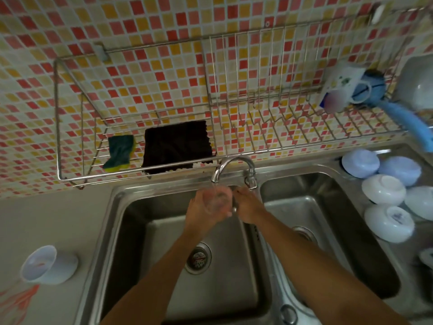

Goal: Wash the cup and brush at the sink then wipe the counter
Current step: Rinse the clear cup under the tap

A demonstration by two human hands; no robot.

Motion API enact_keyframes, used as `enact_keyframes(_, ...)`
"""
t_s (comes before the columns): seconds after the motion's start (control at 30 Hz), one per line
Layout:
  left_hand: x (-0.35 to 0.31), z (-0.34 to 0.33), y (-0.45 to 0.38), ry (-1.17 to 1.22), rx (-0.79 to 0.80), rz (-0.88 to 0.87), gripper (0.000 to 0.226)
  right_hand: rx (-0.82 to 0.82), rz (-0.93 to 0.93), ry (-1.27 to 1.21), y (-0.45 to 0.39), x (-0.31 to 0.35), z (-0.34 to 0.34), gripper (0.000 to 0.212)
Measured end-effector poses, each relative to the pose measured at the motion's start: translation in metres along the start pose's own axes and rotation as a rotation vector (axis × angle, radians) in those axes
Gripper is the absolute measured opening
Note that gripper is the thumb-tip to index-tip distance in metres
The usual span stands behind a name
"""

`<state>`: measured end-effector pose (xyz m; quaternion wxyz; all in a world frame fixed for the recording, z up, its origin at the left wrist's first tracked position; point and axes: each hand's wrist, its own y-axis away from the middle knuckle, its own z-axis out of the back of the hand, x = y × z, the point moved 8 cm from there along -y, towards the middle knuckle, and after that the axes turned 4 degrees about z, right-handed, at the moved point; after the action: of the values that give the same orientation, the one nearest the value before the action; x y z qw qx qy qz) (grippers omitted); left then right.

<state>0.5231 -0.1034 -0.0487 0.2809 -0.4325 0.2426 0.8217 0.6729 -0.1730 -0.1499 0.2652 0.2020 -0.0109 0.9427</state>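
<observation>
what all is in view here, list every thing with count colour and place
glass cup: 1, clear, under the running faucet, held in both hands
faucet: 1, chrome, behind the sink divider
sink: 1, steel, two basins
wire rack: 1, steel, on the tiled wall
sponge: 1, green and yellow, rack left
cloth: 1, black, rack beside sponge
mug: 1, white, patterned, rack right
brush: 1, blue, rack right
bowls: 6 or so, white and pale blue, upturned right of sink
plastic cup: 1, white, tipped on left counter
left hand: 1, grips cup
right hand: 1, on the cup's right side, grip unclear
</observation>
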Motion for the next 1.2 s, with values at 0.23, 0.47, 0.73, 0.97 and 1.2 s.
enact_keyframes(0.23,-0.003,-0.008,0.001,-0.029,0.053,0.006,0.056,0.008,-0.009,-0.16,-0.009,-0.017,-0.021,0.046)
enact_keyframes(0.47,0.026,-0.006,0.003,-0.032,0.022,0.127,0.078,-0.041,0.013,-0.198,0.002,-0.003,0.007,0.045)
enact_keyframes(0.73,0.024,-0.009,-0.003,-0.046,0.01,0.127,0.083,-0.109,-0.059,-0.307,0.003,-0.008,0.015,0.038)
enact_keyframes(0.97,0.019,-0.019,-0.001,-0.017,0.046,0.073,0.081,-0.477,-0.253,-0.685,0.017,-0.045,0.057,0.022)
enact_keyframes(1.2,0.025,-0.009,0.004,-0.014,0.049,0.064,0.064,-0.587,-0.344,-0.807,0.022,-0.057,0.062,0.019)
